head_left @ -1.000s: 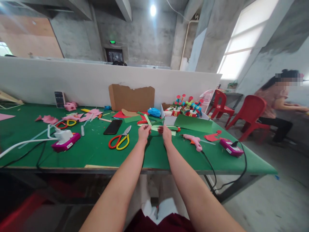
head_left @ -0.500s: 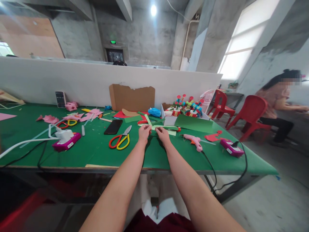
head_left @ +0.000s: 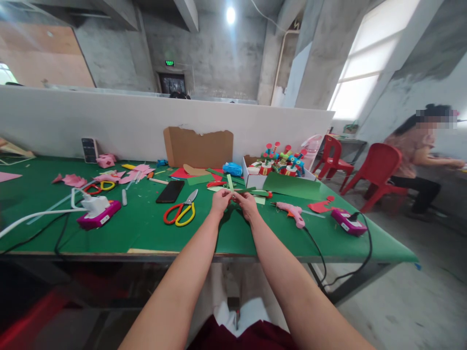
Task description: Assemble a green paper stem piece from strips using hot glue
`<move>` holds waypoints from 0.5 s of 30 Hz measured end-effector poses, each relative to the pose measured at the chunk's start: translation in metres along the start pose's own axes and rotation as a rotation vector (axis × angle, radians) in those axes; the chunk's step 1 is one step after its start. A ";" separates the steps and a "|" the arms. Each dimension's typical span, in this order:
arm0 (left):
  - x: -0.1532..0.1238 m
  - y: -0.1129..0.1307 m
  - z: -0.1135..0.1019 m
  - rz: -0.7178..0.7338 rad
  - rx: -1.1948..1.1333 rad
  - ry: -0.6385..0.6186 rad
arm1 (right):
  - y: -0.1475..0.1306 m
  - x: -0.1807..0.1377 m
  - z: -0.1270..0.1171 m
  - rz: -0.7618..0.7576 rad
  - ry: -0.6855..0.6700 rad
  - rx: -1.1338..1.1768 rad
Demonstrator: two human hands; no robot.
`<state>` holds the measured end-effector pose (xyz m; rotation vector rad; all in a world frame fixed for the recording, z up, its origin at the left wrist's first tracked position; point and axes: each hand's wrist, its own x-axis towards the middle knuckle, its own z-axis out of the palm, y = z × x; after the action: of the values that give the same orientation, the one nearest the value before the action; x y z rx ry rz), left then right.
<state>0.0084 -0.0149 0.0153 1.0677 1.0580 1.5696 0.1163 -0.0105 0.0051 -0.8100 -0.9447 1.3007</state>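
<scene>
My left hand [head_left: 220, 202] and my right hand [head_left: 247, 204] meet over the green table [head_left: 146, 228], fingers pinched together on light green paper strips [head_left: 230, 183]. One strip stands up from the pinch, another runs off to the right. The hands almost touch each other. Red-and-yellow scissors [head_left: 180, 211] lie just left of my left hand, beside a black phone [head_left: 170, 191]. A pink glue gun [head_left: 291, 213] lies to the right of my right hand.
A magenta power strip [head_left: 98, 212] with white plug sits at left, another [head_left: 348, 221] at right. Pink paper scraps [head_left: 131, 173], torn cardboard [head_left: 199, 147] and a white box of colourful paper figures [head_left: 279, 167] line the back. A seated person [head_left: 419, 150] and red chairs [head_left: 379, 172] are to the right.
My right hand has slid left toward my left hand until the two nearly touch. The strip in my left pinch has turned from slanted to nearly upright.
</scene>
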 end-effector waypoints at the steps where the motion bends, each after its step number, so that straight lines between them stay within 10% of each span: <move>1: 0.000 -0.001 0.000 0.009 0.012 -0.015 | 0.000 0.001 0.000 0.006 0.015 -0.003; 15: 0.001 -0.005 -0.002 -0.029 0.063 -0.045 | 0.000 0.000 -0.001 0.005 0.043 -0.040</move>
<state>0.0076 -0.0133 0.0106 1.1200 1.0938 1.4915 0.1167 -0.0100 0.0046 -0.8681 -0.9377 1.2677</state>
